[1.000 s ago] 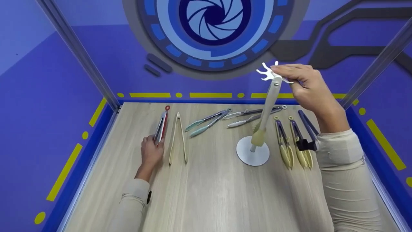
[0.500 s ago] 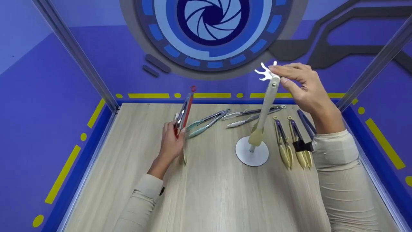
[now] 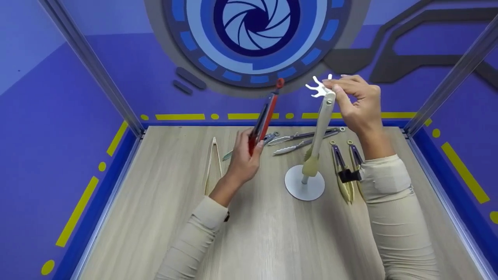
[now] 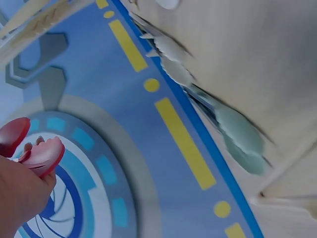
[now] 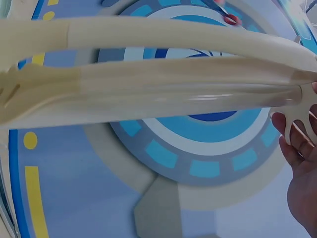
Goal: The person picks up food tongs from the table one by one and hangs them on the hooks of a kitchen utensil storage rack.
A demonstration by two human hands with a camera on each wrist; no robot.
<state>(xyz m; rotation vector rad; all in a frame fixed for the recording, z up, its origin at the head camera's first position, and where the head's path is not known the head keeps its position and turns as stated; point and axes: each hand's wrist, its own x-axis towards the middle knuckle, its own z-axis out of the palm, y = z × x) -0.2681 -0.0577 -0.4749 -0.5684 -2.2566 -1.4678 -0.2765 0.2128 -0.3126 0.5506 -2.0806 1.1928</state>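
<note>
My left hand (image 3: 244,161) grips red-tipped tongs (image 3: 268,113) by their lower end, the red ring at the top, raised above the table. Their red tips (image 4: 43,157) show beside the hand in the left wrist view. My right hand (image 3: 362,103) pinches the white pronged top of a stand (image 3: 318,90). Cream tongs (image 3: 322,126) hang from that top, tips down, hiding most of the pole. In the right wrist view the fingers (image 5: 292,153) lie at the prongs.
Beige tongs (image 3: 211,163) lie left on the table, green-tipped tongs (image 3: 270,137) partly behind my left hand. White-tipped tongs (image 3: 290,147) lie behind the stand's round base (image 3: 305,191). Yellow-tipped tongs (image 3: 342,175) lie at the right, some covered by my right arm.
My left hand has lifted the red-tipped tongs off the table and carried them right, towards the stand. My right hand stays at the stand's top, with its forearm shifted slightly left.
</note>
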